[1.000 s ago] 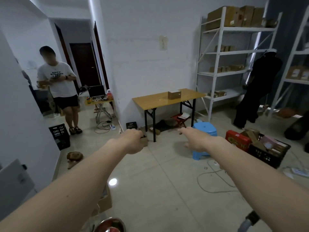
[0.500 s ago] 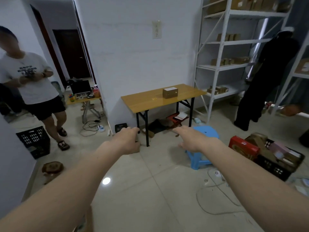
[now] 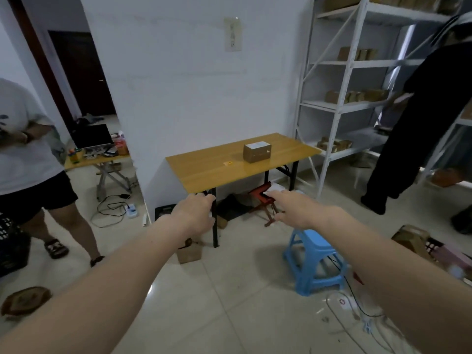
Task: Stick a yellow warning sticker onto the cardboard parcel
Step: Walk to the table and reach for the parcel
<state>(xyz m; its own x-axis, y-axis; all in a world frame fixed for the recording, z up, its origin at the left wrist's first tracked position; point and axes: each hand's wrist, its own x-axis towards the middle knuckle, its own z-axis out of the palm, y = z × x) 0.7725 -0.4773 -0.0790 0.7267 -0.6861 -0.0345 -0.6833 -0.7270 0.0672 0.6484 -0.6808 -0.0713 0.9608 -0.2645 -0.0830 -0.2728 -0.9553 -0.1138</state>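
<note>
A small cardboard parcel [image 3: 257, 152] with a white label on top stands on a yellow folding table [image 3: 204, 169] against the white wall. A small yellow sticker [image 3: 227, 163] lies flat on the tabletop just left of the parcel. Both my arms stretch forward over the floor, well short of the table. My left hand [image 3: 195, 210] hangs with fingers loosely curled and holds nothing. My right hand [image 3: 293, 208] is open, fingers spread, and empty.
A blue plastic stool [image 3: 315, 261] stands on the floor at right, with cables [image 3: 352, 310] beside it. A person in a white shirt [image 3: 28, 159] stands at left, another in black [image 3: 421, 118] by white shelving [image 3: 339, 103]. Small box [image 3: 189, 252] near the table leg.
The view has moved closer to the table, which now looks larger. Both hands stay stretched forward and empty.
</note>
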